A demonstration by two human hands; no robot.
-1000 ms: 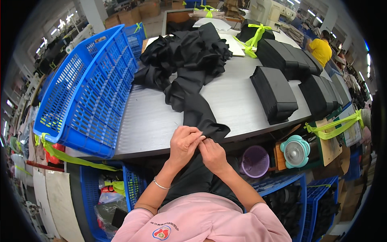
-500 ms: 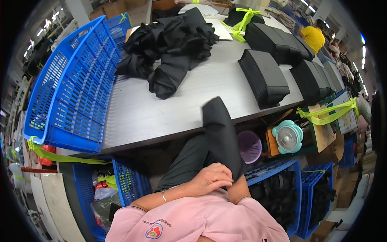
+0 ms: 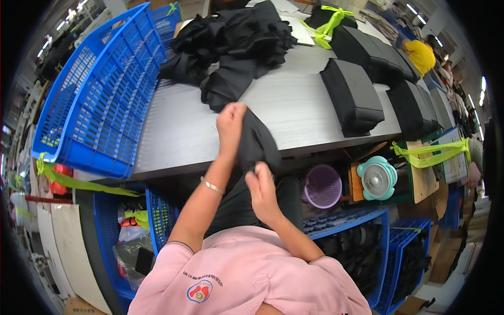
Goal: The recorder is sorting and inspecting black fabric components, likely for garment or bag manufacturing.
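Note:
A black fabric piece (image 3: 258,140) is stretched between my two hands over the table's front edge. My left hand (image 3: 231,123) is closed on its far upper end, and my right hand (image 3: 261,190) grips its near lower end. Beyond my left hand lies a loose heap of crumpled black fabric (image 3: 231,44) on the grey table (image 3: 178,131). To the right stands a neat stack of folded black pieces (image 3: 354,97), with more such stacks (image 3: 412,107) beside and behind it.
A tall blue plastic crate (image 3: 107,100) stands at the table's left end. Below the edge are a purple basket (image 3: 323,186), a small teal fan (image 3: 377,178) and blue crates (image 3: 346,226) holding black pieces. A person in yellow (image 3: 420,55) is at the far right.
My left hand has moved from near my lap up over the table edge. The black piece, earlier draped over my right forearm, is now held between both hands.

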